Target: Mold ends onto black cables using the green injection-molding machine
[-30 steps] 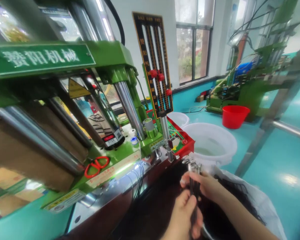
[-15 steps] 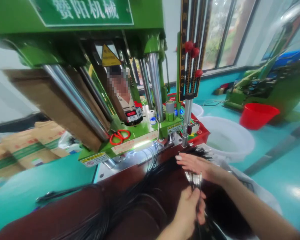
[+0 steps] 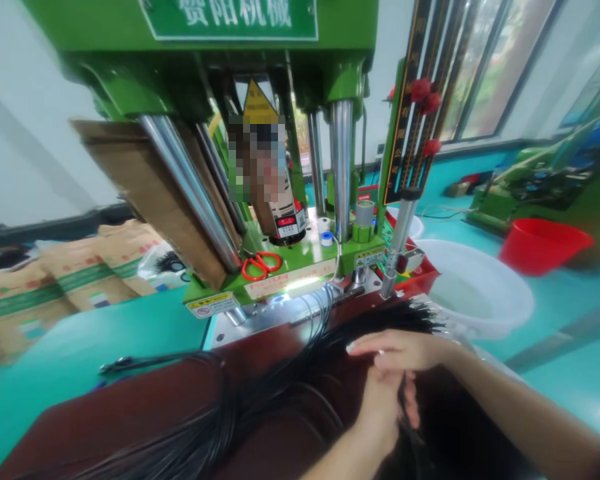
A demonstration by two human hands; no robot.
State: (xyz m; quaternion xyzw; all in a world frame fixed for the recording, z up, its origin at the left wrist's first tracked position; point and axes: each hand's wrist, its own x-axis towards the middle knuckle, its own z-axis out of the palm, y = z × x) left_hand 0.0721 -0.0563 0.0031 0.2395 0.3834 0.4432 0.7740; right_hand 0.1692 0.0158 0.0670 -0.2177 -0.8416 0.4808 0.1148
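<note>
Left fingers (image 3: pixel 412 402) gripping black cables (image 3: pixel 414 440), long axis pointing away, right fingers (image 3: pixel 376 343) outstretched

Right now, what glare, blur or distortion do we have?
Head view, centre: a bright glare strip along the press base, highlights on the steel columns; head view, right side: the green machine looks smeared, and the scale board leans outward, possibly lens stretch; head view, bottom: the area below the right hand is near-black, little detail.
</note>
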